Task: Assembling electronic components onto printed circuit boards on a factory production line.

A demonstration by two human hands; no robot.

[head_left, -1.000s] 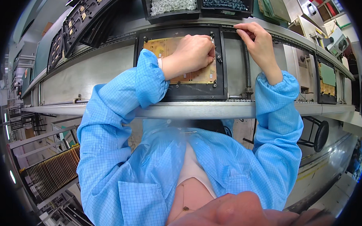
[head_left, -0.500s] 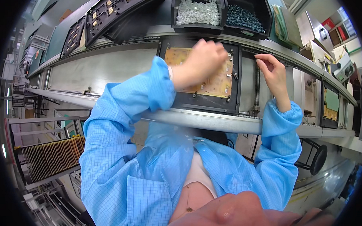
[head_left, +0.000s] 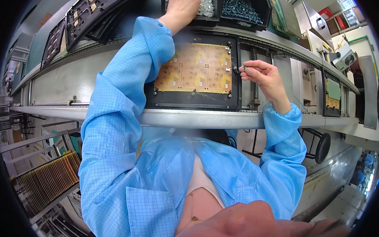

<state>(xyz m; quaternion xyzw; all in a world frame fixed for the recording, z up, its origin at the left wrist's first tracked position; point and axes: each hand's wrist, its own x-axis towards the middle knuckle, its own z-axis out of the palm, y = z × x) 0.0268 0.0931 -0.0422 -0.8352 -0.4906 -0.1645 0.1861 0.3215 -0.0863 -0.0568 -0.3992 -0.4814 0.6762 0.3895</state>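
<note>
My left hand point(head_left: 182, 11) reaches over the black bin of small white plastic parts point(head_left: 205, 5), its fingers bent down and close together. The fingertips are partly hidden, so what they hold does not show. My right hand point(head_left: 266, 81) pinches a small dark blue-green part point(head_left: 245, 68) between thumb and fingertips, just right of the black frame. In that black carrier frame point(head_left: 189, 101) lies a yellow-brown circuit board panel point(head_left: 192, 70), marked off into several sections. A small white part point(head_left: 228, 69) sits near the panel's right edge.
Beside the white parts stands a black bin of dark blue-green parts point(head_left: 241, 10). Black trays point(head_left: 88, 19) lean at the far left. A metal conveyor rail point(head_left: 206, 117) runs along the near side. Another carrier with a green board point(head_left: 333, 90) stands at right. A rack of boards point(head_left: 47, 182) is lower left.
My left hand has moved from above the board panel up to the bin of white parts. My right hand now shows a small dark part in its pinch. The whole view has shifted slightly.
</note>
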